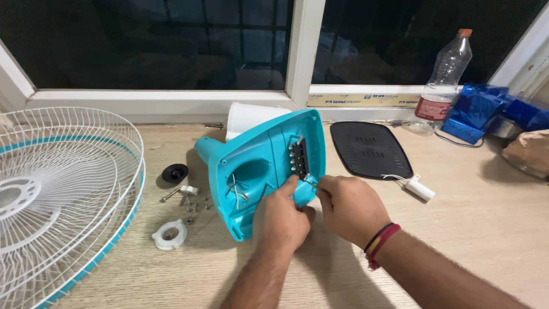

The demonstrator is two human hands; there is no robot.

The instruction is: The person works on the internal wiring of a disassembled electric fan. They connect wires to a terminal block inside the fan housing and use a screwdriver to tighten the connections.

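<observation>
We hold the teal fan base [260, 166] tilted on the table [457, 229]. Our left hand [282, 220] fingers [290, 184] press its lower edge beside the black switch block [299, 157]; our right hand [350, 207] fingers pinch a thin wire [309, 181] there.

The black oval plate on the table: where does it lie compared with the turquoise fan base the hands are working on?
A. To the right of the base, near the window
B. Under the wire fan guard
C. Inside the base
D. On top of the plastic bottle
A: the black oval plate lies flat on the table right of the turquoise fan base, apart from it, below the window sill.
</observation>
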